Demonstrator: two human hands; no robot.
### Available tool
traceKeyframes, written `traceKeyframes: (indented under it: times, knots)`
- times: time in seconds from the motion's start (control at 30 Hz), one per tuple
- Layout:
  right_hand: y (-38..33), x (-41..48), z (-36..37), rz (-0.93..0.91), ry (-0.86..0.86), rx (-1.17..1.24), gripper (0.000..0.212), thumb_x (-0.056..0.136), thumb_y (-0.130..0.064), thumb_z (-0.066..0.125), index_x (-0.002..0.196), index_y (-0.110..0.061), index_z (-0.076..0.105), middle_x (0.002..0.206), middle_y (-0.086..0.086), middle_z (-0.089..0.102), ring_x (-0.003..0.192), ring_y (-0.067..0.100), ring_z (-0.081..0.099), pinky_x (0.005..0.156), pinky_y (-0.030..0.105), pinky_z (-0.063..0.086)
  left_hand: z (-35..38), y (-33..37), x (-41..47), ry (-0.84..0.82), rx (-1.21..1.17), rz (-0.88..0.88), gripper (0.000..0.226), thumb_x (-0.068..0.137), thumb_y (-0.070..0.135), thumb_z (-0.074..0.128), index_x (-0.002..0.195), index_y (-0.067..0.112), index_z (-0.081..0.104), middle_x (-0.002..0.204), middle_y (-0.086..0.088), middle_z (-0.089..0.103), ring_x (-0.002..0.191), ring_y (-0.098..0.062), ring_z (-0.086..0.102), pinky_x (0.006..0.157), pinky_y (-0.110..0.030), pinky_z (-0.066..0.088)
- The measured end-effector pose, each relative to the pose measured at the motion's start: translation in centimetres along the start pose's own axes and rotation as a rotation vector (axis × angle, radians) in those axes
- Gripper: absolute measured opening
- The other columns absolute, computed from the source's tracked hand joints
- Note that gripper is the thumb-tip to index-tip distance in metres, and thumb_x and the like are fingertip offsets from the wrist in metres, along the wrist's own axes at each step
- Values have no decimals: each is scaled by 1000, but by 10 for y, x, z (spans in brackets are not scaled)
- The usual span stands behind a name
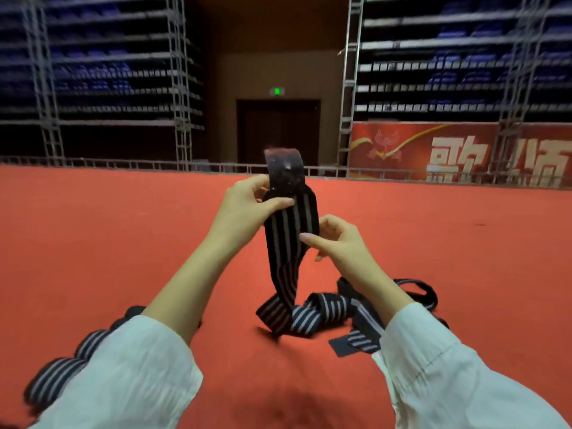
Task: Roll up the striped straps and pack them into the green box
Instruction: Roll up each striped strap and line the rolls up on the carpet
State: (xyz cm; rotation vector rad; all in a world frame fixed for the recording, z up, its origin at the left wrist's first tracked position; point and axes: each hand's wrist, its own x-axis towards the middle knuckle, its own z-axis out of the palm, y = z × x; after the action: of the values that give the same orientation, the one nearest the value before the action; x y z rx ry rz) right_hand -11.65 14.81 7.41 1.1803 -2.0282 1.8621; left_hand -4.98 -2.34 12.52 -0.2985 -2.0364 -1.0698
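One striped strap (291,230) hung in the air, its low end down on the red floor (123,236). Two hands held it: the left hand (250,199) pinched it in its grip near the dark top, and the right hand (337,243) pinched its side lower down. A tangle of straps (359,308), too mixed to count, lay by the right sleeve (448,366). A second strap (58,370) lay by the left sleeve (130,366). The floor was wide open out to the rail (123,164).

Open red carpet (108,243) spreads wide on both sides, back to a low metal rail (123,164). A striped strap (288,236) hangs to the floor between the left hand (247,202) and right hand (337,243). Under the right forearm (380,289) loose straps (325,311) clutter the carpet; rolled straps (62,373) lie beside the left sleeve (139,366).
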Motion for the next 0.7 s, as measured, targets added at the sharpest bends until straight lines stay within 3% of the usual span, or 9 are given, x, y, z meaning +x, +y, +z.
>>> traceKeyframes:
  times: [0.07,0.17,0.27,0.37,0.43,0.57,0.7]
  knots:
    - [-30,-5,-6,-13,-20,17,10,87,-5,68,82,-9,60,73,-2,67,56,9,56,45,22,44,-10,24,0,39,13,41,12,79,19,76,78,26,66,74,8,69,74,-12,68,69,-42,57]
    - [-70,-20,-15,-39,-55,-4,8,87,-7,68,90,-4,61,78,2,69,56,11,55,41,21,39,-19,58,-1,67,26,106,17,78,25,78,75,17,63,70,2,66,68,-17,64,68,-46,55]
    - [-108,-37,-22,-56,-97,-15,9,89,-5,65,96,-7,61,80,-2,71,61,8,59,39,18,37,-28,88,-2,85,36,159,22,77,25,79,73,14,60,65,1,60,60,-11,55,61,-38,50]
    - [-137,-52,-34,-65,-121,-23,19,88,-9,66,103,0,59,89,8,71,68,16,61,37,18,37,-33,111,-4,25,-15,177,21,79,29,77,87,13,67,80,-5,70,75,-21,69,67,-44,58]
    - [-146,-60,-42,-42,-127,-36,29,88,-11,65,109,6,55,93,10,72,72,20,62,37,19,37,-30,116,-7,-17,-64,153,24,80,27,77,94,10,68,88,-12,71,78,-24,71,63,-43,60]
    - [-124,-81,-52,95,-156,-56,31,88,-14,65,116,-1,59,102,18,71,76,23,61,37,20,36,4,96,-21,-133,-72,71,26,83,24,74,95,2,67,87,-21,69,76,-23,71,57,-40,59]
    - [-49,-115,-57,376,-186,-57,14,91,-21,63,97,-10,67,79,4,69,63,14,59,42,20,39,67,29,-63,-322,-66,-140,34,80,32,74,90,0,68,88,-24,69,71,-17,63,59,-38,54]
